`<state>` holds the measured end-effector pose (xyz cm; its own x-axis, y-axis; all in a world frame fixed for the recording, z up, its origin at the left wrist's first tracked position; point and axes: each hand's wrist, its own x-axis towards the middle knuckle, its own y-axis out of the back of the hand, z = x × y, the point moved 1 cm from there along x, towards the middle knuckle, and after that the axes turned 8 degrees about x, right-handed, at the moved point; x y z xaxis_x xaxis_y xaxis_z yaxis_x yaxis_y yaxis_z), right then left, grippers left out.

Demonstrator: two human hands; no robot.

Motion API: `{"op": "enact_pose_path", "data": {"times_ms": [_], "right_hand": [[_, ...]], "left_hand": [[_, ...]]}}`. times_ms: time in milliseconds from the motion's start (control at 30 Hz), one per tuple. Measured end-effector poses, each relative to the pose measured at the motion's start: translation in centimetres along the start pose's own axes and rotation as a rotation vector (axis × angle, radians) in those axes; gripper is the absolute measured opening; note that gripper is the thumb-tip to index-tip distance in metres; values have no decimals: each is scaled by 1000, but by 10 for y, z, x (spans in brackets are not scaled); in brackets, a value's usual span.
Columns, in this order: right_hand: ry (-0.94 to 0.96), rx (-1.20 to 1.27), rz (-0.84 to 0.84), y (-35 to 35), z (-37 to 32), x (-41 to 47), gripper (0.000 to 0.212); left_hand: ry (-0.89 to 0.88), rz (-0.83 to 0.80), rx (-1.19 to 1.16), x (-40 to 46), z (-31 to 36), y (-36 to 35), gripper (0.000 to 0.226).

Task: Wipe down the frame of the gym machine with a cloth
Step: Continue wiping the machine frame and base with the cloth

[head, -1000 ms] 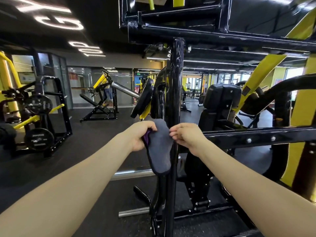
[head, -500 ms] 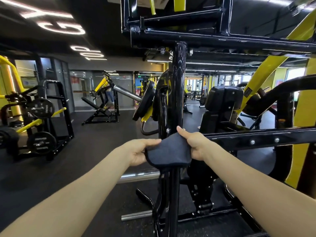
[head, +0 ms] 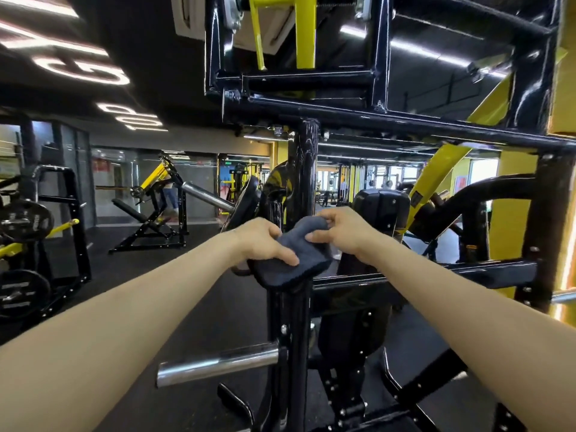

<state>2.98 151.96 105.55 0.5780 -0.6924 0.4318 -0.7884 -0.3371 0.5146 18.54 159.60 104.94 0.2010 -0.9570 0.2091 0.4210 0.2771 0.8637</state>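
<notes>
Hands meet at the middle of a black gym machine, where a person holds a dark grey cloth (head: 293, 254) against its upright post (head: 302, 182). The left hand (head: 265, 241) grips the cloth's left edge, fingers curled over the top and thumb laid across the near face. The right hand (head: 339, 233) pinches the upper right corner between thumb and fingertips. The cloth hangs folded between the 2 hands, in front of the post and just above the point where a horizontal crossbar (head: 467, 272) runs off to the right.

The post's long axis is vertical, rising behind the cloth to a horizontal top beam (head: 374, 120) and dropping below it past a chrome peg (head: 218, 364) that sticks out to the left. Both hands sit about level and equally close to the post, 1 on each side of it. Whether the cloth already touches the metal cannot be told from this view.

Judging by the task, a wipe would have to run up or down along the post, and most of its visible length lies below the grip. Other black and yellow machines (head: 156, 207) stand well apart at the far left.
</notes>
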Motion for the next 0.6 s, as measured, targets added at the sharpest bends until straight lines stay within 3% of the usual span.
{"op": "enact_pose_path", "data": {"times_ms": [133,233,300,500,600], "right_hand": [[47,58,57,24,-21,7,11],[56,173,127,45,-27,20,33],[82,221,173,61,-28,31,36],[224,-35,404,110,-28,80,25],[308,-170,427,134,-24,101,17]], "left_hand": [[-180,1,-280,11,37,14,33],[-241,111,-263,25,51,22,22],[-245,223,-242,37,58,30,23],[-246,583,-113,75,93,67,23],[-227,753,-25,102,112,88,23]]}}
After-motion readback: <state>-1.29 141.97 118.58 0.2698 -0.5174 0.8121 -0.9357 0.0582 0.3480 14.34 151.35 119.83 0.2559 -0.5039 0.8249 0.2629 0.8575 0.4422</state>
